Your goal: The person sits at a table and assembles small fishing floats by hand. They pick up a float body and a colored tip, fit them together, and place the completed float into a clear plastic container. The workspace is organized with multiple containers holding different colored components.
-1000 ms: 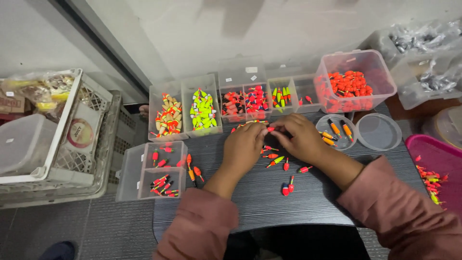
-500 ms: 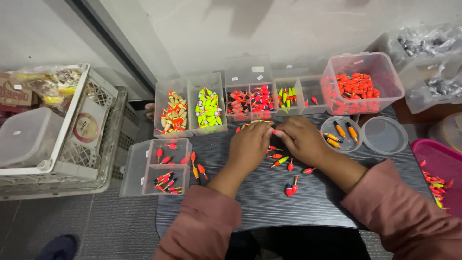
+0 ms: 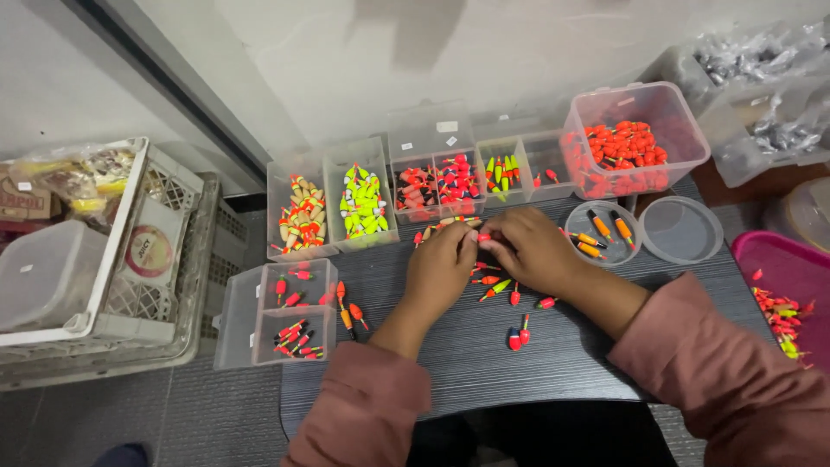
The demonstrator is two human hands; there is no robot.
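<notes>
L hand (image 3: pixel 443 264) & R hand (image 3: pixel 529 252) pinching small float (image 3: pixel 484 236) betw fingertips

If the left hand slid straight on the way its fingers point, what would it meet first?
The left hand points up and right, fingertips meeting the right hand over a small red float. That float and the right fingers come first; depth is unclear.

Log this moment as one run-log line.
left hand: pinching small red fishing float | right hand: pinching same float | surface: dark wood-grain table | nearby: clear plastic compartment boxes
</notes>
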